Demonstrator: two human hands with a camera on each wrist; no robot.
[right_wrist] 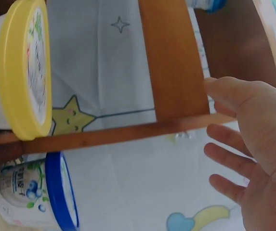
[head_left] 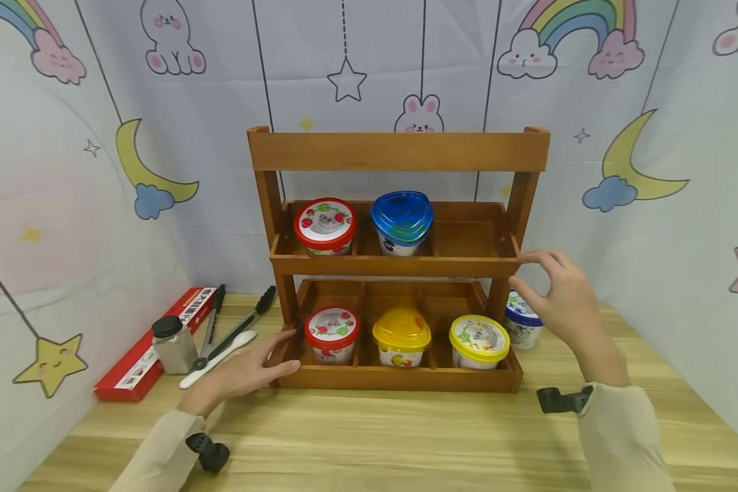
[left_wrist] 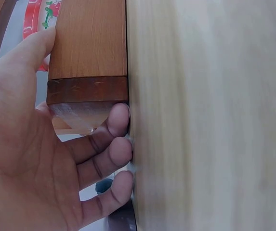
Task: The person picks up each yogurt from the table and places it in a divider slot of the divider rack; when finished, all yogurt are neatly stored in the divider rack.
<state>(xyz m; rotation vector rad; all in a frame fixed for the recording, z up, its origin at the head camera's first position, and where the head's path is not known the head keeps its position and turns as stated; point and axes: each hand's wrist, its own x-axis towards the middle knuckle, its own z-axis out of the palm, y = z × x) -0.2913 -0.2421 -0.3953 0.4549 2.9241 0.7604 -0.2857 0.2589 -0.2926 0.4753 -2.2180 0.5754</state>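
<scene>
A two-tier wooden rack holds lidded tubs. My left hand is at its lower left corner, the thumb on the front board and the fingers bent around the end, close to the tabletop. My right hand is beside the upper shelf's right end, fingertips right at the wood, thumb and index finger apart. Up top sit a red-lidded tub and a blue-lidded tub. Below are another red-lidded tub, a yellow domed tub and a flat yellow-lidded tub.
Behind the rack's right post stands a tub with a dark blue lid, partly hidden. To the left lie a red box, a black-capped jar, black-tipped tongs and a white spoon. Printed cloth hangs around the wooden tabletop.
</scene>
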